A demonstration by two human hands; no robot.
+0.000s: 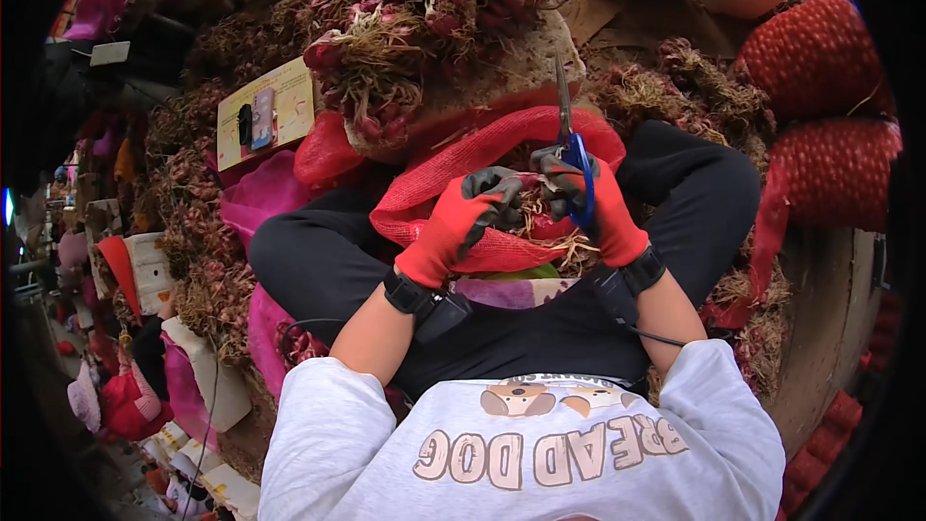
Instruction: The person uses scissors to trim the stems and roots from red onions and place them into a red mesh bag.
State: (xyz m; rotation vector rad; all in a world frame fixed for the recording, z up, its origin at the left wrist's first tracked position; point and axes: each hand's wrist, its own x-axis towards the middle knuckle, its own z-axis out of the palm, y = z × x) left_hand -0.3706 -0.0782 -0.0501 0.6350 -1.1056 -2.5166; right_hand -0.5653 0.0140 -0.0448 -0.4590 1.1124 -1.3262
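While my right hand (603, 207) is closed around the scissors (571, 140), blades pointing up and away, my left hand (463, 217) pinches a shallot bunch (542, 222) just left of them, over the red net sack (463, 169) in my lap; its roots lie nearer the blades.

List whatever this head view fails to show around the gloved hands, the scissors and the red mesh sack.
- What the left hand grips: hidden in the head view by its own curled fingers and dry roots.
- Lower blade of the scissors: covered by the right hand; only the tip and blue handle show.
- Inside of the red mesh sack: blocked by both hands and its folded rim.
- Small things at the left edge: too bent and small to identify.
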